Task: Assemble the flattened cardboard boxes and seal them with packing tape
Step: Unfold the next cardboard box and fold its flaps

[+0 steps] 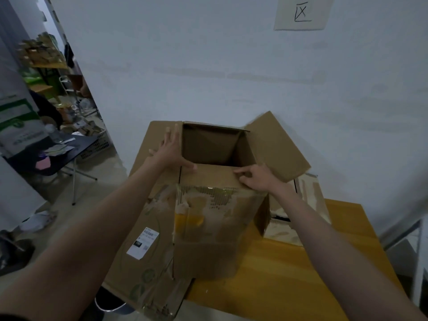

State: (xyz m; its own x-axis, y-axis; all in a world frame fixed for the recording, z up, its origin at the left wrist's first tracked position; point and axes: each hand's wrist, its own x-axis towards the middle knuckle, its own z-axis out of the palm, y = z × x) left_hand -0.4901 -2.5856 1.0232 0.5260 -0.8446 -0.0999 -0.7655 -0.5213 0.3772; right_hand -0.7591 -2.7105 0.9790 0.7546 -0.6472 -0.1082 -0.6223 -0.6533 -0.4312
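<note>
On the wooden table [289, 269], the left hand [170, 150] lies flat on the open box's [215, 228] left flap [162, 128] while the right hand [256, 179] pinches its near flap [213, 176].

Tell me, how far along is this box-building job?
Done: one cardboard box already stands opened into shape on the wooden table. In hand: the left hand lies flat on the left flap and the right hand holds the near flap; the top is still open. Left: closing the flaps and taping; no tape roll is in view. Another flattened box lies underneath, unassembled.
</note>
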